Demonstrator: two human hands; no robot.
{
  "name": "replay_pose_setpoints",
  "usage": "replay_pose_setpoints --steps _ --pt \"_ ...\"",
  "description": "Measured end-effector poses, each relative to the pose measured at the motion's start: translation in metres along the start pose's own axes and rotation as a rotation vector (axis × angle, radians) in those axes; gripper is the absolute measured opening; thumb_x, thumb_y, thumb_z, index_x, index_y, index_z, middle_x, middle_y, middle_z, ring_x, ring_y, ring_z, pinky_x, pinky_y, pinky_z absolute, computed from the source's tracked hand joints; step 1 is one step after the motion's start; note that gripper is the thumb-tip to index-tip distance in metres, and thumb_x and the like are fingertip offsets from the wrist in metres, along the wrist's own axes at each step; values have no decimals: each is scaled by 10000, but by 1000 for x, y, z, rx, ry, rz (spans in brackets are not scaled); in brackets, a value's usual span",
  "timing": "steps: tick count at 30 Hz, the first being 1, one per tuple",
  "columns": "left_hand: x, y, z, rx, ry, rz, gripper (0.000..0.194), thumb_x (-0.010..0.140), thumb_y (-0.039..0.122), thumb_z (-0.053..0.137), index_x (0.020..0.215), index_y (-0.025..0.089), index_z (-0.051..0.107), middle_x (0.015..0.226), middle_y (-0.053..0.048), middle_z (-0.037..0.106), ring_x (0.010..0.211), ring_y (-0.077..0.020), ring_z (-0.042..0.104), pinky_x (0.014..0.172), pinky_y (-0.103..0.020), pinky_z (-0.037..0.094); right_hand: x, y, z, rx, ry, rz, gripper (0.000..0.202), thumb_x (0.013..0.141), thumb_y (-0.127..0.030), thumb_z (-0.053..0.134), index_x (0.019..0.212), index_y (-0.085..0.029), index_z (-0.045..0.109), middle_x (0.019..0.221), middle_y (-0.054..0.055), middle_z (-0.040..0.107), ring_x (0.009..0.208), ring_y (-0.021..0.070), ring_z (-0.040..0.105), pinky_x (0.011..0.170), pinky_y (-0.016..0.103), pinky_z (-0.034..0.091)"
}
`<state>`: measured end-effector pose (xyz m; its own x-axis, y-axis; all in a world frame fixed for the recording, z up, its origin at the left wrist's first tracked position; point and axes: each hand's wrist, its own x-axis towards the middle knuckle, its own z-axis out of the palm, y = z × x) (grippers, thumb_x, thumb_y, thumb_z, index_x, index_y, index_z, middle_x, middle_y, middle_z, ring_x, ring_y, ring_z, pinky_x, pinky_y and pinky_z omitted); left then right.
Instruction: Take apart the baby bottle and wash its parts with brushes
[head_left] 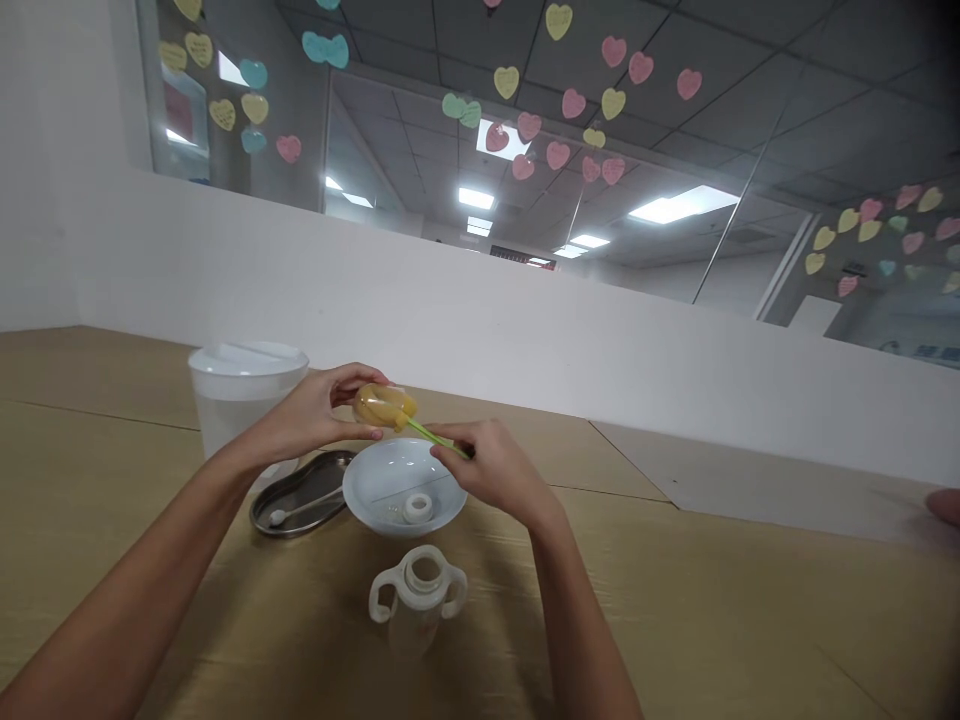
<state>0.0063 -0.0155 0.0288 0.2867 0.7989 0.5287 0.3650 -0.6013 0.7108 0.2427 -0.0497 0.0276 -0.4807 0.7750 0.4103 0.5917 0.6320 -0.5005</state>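
Observation:
My left hand [315,405] is closed around a clear domed bottle cap [366,402], tilted on its side above the white bowl [360,505]. Inside the cap sits the yellow sponge head [390,408] of a bottle brush. Its thin green handle [426,432] is pinched in my right hand [491,468]. A white bottle collar ring [417,508] lies in the bowl. In front of the bowl, an open baby bottle [414,625] with two white side handles stands upright.
Left of the bowl lies a metal kidney tray [264,520] holding a white-tipped brush [300,508]. Behind it stands a lidded white bucket [247,385]. A white wall [465,320] with windows borders the table [675,620]. Part of another person's hand [943,505] shows at the right edge.

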Motion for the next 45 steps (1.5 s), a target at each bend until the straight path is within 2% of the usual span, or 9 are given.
replay_pose_setpoints --steps 5,10,14,17,20,26,29,35,45 --pt "2 -2 1 -137 20 -119 362 678 467 673 912 192 702 831 -90 713 706 -215 653 626 -282 533 -1 -13 8 -432 62 -105 384 870 -211 440 1221 -252 589 835 56 713 621 122 533 590 233 349" --pt "4 3 10 -37 184 -248 568 786 614 460 554 135 659 379 -48 530 337 -118 438 326 -206 336 -4 -21 12 -646 32 -151 428 883 -175 370 1276 -211 535 785 78 701 618 152 566 557 252 330" --pt "0 5 0 54 56 -124 322 703 473 645 840 194 732 641 -37 669 537 -145 549 443 -199 430 -4 -18 7 -488 3 -119 356 908 -225 376 1177 -190 606 782 58 692 607 131 532 576 241 319" --pt "-2 3 -4 52 43 -21 517 538 340 786 1039 256 692 983 -44 699 851 -237 618 731 -288 521 -1 -9 3 -286 -12 -122 316 917 -239 385 1052 -182 665 734 21 664 600 106 483 573 217 306" --pt "0 -1 4 2 92 19 545 505 310 799 1037 242 698 1137 -67 655 1022 -292 578 930 -363 456 1 -1 1 -204 0 -114 312 909 -239 396 986 -175 692 701 15 651 592 105 449 558 214 300" --pt "3 3 8 91 -21 -73 603 694 484 656 1211 180 588 991 -77 691 866 -241 613 792 -386 515 -4 8 -8 -152 48 -85 308 852 -248 482 1089 -236 678 862 41 717 608 120 493 614 234 371" --pt "2 4 -3 201 47 -96 551 790 557 513 1182 182 605 919 -70 690 806 -218 612 730 -359 523 -9 8 -16 -157 93 -65 317 852 -279 489 1110 -235 668 937 52 713 625 124 508 624 239 384" --pt "3 -9 -9 466 294 -5 605 674 535 659 1194 238 577 1114 -66 624 867 -216 606 818 -371 517 -18 3 -26 -288 219 9 311 865 -264 457 1089 -259 672 561 -25 573 496 101 368 523 220 269" --pt "-2 14 11 259 263 112 746 553 484 774 1208 231 523 993 -35 643 877 -196 615 905 -394 510 0 -7 -6 -420 237 104 278 877 -239 433 1034 -217 661 596 4 556 525 116 352 541 219 264"
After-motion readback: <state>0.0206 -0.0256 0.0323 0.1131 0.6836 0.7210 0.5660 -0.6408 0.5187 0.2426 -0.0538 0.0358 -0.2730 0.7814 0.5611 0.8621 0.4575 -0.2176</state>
